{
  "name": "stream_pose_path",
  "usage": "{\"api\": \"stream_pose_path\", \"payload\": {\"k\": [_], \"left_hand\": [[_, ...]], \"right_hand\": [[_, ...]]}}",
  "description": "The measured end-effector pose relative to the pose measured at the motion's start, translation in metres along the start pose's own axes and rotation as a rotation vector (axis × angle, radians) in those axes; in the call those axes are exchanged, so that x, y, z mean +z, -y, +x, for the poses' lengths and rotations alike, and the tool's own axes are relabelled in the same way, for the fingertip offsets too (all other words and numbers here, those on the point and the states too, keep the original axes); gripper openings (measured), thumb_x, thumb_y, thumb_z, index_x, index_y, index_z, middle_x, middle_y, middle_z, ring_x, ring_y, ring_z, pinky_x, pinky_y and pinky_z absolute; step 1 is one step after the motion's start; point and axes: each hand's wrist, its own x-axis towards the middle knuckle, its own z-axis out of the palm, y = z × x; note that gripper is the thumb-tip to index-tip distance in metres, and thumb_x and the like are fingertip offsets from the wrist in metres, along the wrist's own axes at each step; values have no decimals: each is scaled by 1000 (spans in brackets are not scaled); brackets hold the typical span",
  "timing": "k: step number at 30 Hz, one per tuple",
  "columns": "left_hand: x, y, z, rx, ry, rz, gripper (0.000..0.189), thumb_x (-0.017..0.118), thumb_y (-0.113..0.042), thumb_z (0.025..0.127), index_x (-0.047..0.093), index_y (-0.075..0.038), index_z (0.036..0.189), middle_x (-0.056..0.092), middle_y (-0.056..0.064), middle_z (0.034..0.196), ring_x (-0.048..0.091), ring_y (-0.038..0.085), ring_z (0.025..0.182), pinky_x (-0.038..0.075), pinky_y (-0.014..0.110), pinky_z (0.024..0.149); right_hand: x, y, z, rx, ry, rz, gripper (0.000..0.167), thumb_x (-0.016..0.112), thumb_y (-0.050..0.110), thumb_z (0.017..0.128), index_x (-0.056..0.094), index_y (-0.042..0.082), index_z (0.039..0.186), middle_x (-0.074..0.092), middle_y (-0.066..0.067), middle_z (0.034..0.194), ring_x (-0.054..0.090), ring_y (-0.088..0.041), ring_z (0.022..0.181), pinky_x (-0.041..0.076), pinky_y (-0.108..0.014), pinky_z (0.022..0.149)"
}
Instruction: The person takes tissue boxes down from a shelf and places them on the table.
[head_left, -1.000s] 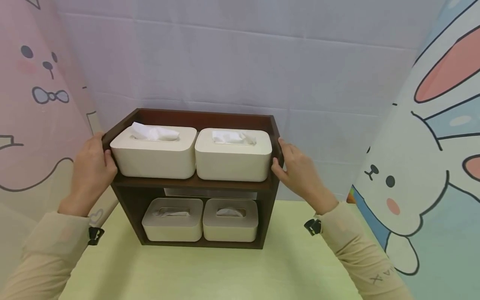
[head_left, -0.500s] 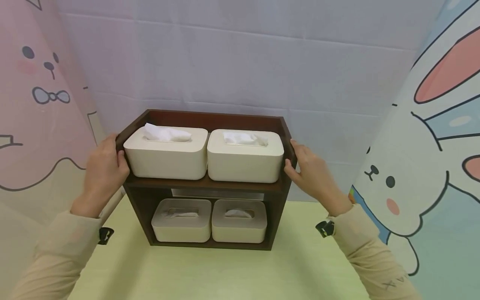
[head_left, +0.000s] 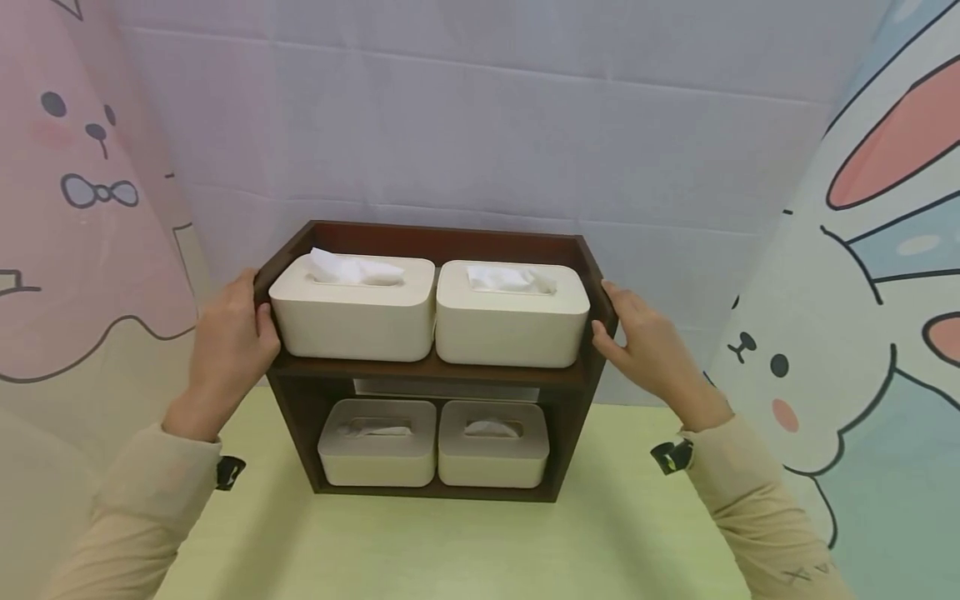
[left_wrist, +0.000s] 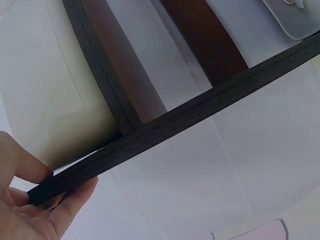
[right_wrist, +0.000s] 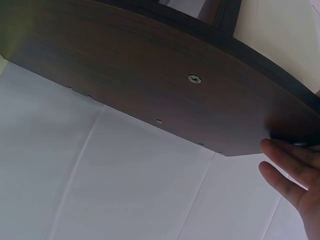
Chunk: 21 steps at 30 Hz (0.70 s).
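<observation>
A dark brown two-tier wooden shelf (head_left: pixel 427 374) stands on the table in the head view. On its upper tier sit two cream tissue boxes, the left one (head_left: pixel 352 329) and the right one (head_left: pixel 512 333), each with white tissue at its slot. Two more, a lower left box (head_left: pixel 377 468) and a lower right box (head_left: pixel 492 468), fill the bottom tier. My left hand (head_left: pixel 231 354) grips the left side panel (left_wrist: pixel 165 122) near its top, thumb on one face and fingers on the other. My right hand (head_left: pixel 651 346) holds the right side panel (right_wrist: pixel 150 65), thumb at the front edge, fingers along the outside.
The pale green tabletop (head_left: pixel 420 550) extends in front of the shelf. A light cloth backdrop (head_left: pixel 480 125) hangs close behind it. Printed cartoon cloths flank both sides, a pink bear (head_left: pixel 82 275) at left and a white rabbit (head_left: pixel 817 350) at right.
The shelf, with its tissue boxes, has shifted to the right in the head view. Both hands have moved along with it, keeping their holds on the side panels.
</observation>
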Motion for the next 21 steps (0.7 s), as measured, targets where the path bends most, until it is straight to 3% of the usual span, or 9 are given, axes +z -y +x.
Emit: {"api": "stream_pose_path", "payload": {"k": [11,21], "left_hand": [[5,-9,-2,35,9,-27,45,49,5,81,43,16,123,53,38,107,51,53,93,42,62,76],[5,-10,-2,24,50,-58,46,50,4,83,41,14,127,52,36,113,52,52,97,43,63,79]], "right_hand": [[-7,-11,-5,-27,-11,29,51,56,9,81,45,-12,126,58,-29,111,56,-43,101,48,-52,84],[-10,-17,-5,-64,-1,34,53,58,6,79,44,-14,125,57,-31,110,57,-44,98,49,-53,80]]}}
